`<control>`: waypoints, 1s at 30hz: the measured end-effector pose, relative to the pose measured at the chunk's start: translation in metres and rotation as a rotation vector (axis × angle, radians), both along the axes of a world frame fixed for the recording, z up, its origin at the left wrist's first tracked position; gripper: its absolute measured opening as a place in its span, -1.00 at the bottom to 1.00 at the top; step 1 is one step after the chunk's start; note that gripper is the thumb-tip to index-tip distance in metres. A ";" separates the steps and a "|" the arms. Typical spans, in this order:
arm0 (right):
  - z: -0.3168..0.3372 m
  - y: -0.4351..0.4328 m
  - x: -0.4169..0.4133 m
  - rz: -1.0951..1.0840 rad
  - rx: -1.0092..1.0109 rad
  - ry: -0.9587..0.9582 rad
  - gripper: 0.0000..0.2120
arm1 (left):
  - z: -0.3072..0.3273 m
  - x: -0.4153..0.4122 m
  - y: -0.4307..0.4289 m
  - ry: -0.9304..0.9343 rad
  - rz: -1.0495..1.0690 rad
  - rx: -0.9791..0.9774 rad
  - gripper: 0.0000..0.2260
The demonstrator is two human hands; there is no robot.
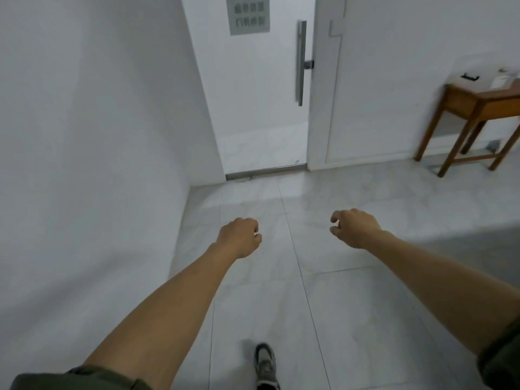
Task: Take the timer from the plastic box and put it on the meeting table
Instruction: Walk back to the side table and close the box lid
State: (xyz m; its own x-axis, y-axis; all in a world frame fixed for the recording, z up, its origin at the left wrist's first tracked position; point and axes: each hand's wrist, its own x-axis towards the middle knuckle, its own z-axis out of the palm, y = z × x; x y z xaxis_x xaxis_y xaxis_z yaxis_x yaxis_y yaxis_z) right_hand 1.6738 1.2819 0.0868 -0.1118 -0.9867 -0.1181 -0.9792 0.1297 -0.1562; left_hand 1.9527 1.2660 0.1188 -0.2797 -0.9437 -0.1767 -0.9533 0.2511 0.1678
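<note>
Both bare arms reach forward over a grey tiled floor. My left hand (239, 237) is curled into a loose fist with nothing visible in it. My right hand (353, 228) hangs palm down, fingers bent and slightly apart, holding nothing. At the far right, a pale translucent plastic box (478, 69) with a black clip stands on a small wooden side table (475, 104), well beyond either hand. It is blurred and something white shows in it. No timer or meeting table can be made out.
A white door (253, 102) with a long metal handle (301, 63) and a grey sign stands straight ahead. A white wall runs along the left. My shoe (264, 364) is on the floor tiles at the bottom.
</note>
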 end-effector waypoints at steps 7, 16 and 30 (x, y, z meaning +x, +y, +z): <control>-0.001 -0.139 -0.068 -0.156 -0.016 -0.016 -0.65 | 0.002 -0.068 -0.180 -0.009 -0.165 0.011 -0.67; 0.006 -0.251 -0.204 -0.437 -0.017 -0.035 -0.66 | 0.009 -0.238 -0.366 0.001 -0.448 0.019 -0.70; 0.003 -0.401 -0.496 -0.711 0.006 -0.051 -0.65 | 0.009 -0.565 -0.574 0.019 -0.696 0.027 -0.69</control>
